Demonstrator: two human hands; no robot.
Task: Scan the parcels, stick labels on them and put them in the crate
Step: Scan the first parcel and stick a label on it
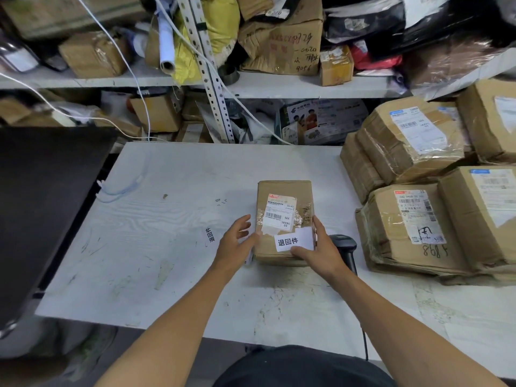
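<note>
A small cardboard parcel [282,191] lies in the middle of the white table [173,219], with a shipping label on top. A white sticker label [293,240] with black characters sits on its near top edge. My right hand [321,248] grips the parcel's near right corner, thumb pressing on the sticker. My left hand [237,241] touches the parcel's left side, thumb on its top and fingers spread. A black barcode scanner [346,247] lies on the table just right of my right hand.
Several taped cardboard parcels [413,224] are stacked on the table's right side. A dark flat surface [42,196] stands at the left. Behind the table, shelves [279,85] hold boxes, bags and cables. Another sticker [210,234] lies on the table left of my hands.
</note>
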